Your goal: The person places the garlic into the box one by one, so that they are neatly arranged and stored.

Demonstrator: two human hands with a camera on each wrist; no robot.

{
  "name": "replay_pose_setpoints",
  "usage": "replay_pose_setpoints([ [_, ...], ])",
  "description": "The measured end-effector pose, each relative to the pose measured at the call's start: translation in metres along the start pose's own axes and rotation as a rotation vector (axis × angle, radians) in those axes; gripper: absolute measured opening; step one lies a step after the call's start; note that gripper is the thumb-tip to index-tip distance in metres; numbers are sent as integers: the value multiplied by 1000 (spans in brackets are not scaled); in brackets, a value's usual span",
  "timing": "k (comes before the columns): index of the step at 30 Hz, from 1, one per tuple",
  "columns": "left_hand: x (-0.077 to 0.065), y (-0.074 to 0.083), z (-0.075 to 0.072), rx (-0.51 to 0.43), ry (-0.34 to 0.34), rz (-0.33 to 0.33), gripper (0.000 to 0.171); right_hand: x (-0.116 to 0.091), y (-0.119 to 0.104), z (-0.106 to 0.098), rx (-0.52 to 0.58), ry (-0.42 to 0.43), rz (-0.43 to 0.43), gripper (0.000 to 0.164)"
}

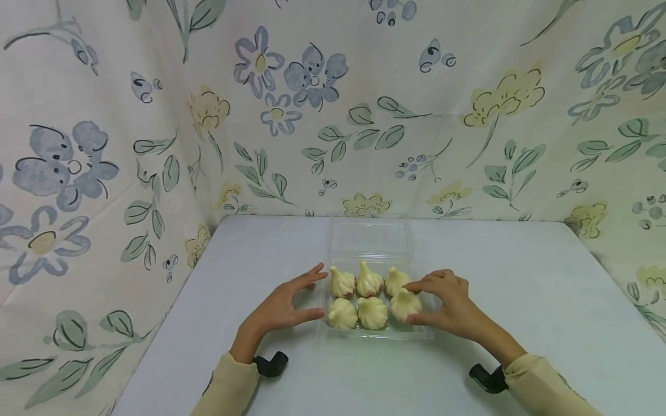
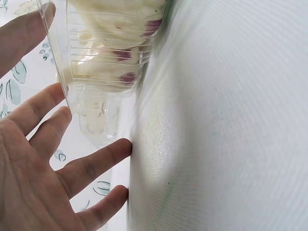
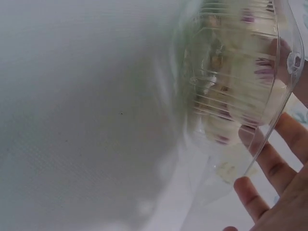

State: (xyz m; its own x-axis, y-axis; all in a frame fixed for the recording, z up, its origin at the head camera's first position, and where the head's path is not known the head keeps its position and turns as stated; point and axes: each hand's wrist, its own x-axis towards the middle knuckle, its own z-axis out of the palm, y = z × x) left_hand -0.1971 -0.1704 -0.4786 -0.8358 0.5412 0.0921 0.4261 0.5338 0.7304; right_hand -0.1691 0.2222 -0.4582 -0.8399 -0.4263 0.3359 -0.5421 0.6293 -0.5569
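A clear plastic clamshell box (image 1: 382, 334) holds several pale garlic bulbs (image 1: 369, 281) in two rows, some with purple marks near the base. At the front right, my right hand (image 1: 450, 303) pinches one garlic bulb (image 1: 405, 305) between thumb and fingers, close over the box; in the right wrist view, other fingers (image 3: 252, 195) are beside the box's rim. My left hand (image 1: 283, 303) is spread at the box's left side, holding no bulb. The left wrist view has its fingertips (image 2: 61, 113) right at the clear rim, with two lower fingers reaching towards the tabletop.
The box's transparent lid (image 1: 370, 238) lies folded back behind the bulbs. Everything rests on a white table (image 1: 499, 271). A floral curtain (image 1: 374, 115) hangs behind the table and along its sides. Each wrist bears a black band (image 1: 273, 365).
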Motion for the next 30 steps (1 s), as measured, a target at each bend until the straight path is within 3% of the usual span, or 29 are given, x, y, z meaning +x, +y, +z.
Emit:
replay_pose_setpoints([
  [13,0,2,0,20,-3,-11,79,3,-9,0,-138,-72,46,54],
  [21,0,2,0,32,-2,-17,80,5,-20,1,-246,-79,80,53],
  [30,0,2,1,33,-6,-25,80,5,-30,1,-285,-76,98,52],
])
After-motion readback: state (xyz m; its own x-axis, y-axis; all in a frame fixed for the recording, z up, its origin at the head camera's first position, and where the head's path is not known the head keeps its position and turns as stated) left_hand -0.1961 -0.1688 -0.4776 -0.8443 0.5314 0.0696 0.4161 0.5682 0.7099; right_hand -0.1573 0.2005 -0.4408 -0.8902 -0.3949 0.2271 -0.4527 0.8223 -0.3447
